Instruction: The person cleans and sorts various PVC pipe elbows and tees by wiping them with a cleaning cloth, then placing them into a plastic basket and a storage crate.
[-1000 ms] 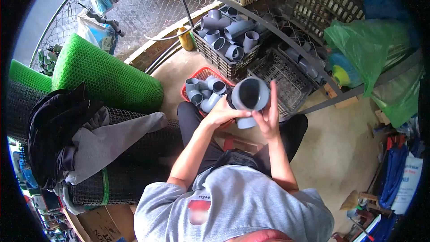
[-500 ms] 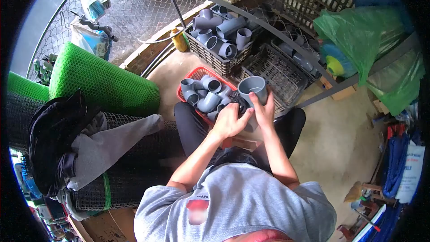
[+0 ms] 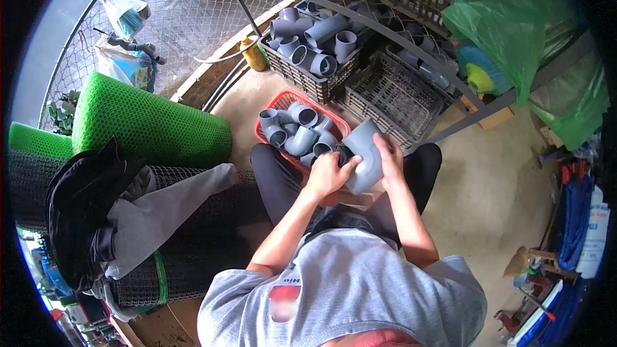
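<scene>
My right hand [image 3: 390, 159] is wrapped round the side of a large grey plastic pipe elbow [image 3: 364, 148], held tilted above my lap. My left hand [image 3: 328, 173] is closed on a black crumpled wad [image 3: 344, 152], perhaps cloth, and its thumb touches the elbow. Part of the wad is hidden by fingers and fitting. Just beyond my left hand, a red plastic basket [image 3: 283, 98] holds several smaller grey pipe fittings [image 3: 301, 141].
A black crate [image 3: 302, 77] full of grey fittings stands ahead. Right of it is another black crate [image 3: 392, 99]. Green mesh rolls [image 3: 148, 115] and a draped jacket [image 3: 83, 199] lie left. A green plastic bag [image 3: 501, 45] hangs right, by a metal-framed wire fence [image 3: 205, 26].
The elbow has turned in my hands: its wide mouth faced up towards me before, and now its outer side shows. My left hand keeps hold of the black wad beside it.
</scene>
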`<state>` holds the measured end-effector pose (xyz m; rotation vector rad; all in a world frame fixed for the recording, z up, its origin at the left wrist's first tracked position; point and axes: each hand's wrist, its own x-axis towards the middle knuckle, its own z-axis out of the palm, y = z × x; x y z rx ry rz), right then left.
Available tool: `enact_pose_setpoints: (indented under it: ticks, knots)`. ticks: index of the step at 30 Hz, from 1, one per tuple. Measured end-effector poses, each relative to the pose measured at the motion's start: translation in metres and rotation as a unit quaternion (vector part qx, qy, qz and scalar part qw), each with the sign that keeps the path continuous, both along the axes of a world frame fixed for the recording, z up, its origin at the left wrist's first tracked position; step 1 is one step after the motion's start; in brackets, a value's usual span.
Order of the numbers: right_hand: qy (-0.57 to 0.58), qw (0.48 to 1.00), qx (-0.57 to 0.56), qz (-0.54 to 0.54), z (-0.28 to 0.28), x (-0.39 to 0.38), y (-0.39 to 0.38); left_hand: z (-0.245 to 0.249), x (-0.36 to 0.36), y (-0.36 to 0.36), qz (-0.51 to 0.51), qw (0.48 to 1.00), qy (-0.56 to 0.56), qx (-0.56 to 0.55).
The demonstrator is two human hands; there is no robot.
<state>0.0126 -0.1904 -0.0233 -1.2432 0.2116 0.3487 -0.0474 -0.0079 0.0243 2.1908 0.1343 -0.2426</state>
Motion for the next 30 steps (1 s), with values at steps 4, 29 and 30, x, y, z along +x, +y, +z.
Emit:
enact_pose_setpoints:
  ticks: [4,29,30]
  knots:
    - [-0.002,0.997,0.043,-0.067,-0.006,-0.012,0.011,-0.024,-0.011,-0.021,0.058,0.966,-0.195,0.158]
    - [0.042,0.941,0.335,0.008,0.007,-0.022,0.029,0.009,-0.005,-0.012,-0.041,0.938,-0.34,-0.054]
    - [0.082,0.909,0.407,0.036,0.01,-0.012,0.02,0.007,-0.013,-0.012,-0.091,0.929,-0.356,-0.04]
